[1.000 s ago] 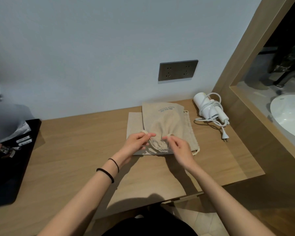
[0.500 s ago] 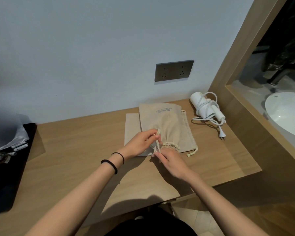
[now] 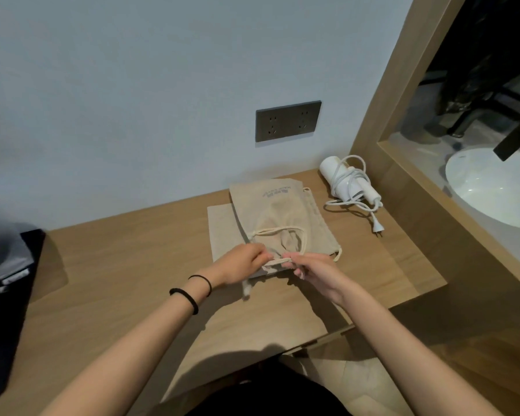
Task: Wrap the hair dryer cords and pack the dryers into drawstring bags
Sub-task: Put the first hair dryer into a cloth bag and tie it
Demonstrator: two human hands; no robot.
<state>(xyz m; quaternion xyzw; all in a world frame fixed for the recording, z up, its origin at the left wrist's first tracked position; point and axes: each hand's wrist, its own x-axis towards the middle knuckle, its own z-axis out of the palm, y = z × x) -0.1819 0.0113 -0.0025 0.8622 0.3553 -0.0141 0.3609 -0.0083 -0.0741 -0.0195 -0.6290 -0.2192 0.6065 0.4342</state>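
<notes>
Wooden desk [image 3: 117, 265], left hand [image 3: 240, 267], right hand [image 3: 315, 273], grips pinching drawstring [image 3: 278, 261] of bag [image 3: 276, 211]; wrapped dryer [image 3: 347, 183], socket [image 3: 287, 121] beyond

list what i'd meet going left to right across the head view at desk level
black flat tray → beige cloth drawstring bag → white hair dryer wrapped in its cord → white round sink basin

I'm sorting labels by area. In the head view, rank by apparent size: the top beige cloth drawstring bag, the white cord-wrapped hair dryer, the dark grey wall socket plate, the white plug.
1. Beige cloth drawstring bag, largest.
2. White cord-wrapped hair dryer and dark grey wall socket plate: too alike to rank.
3. White plug, smallest.
</notes>
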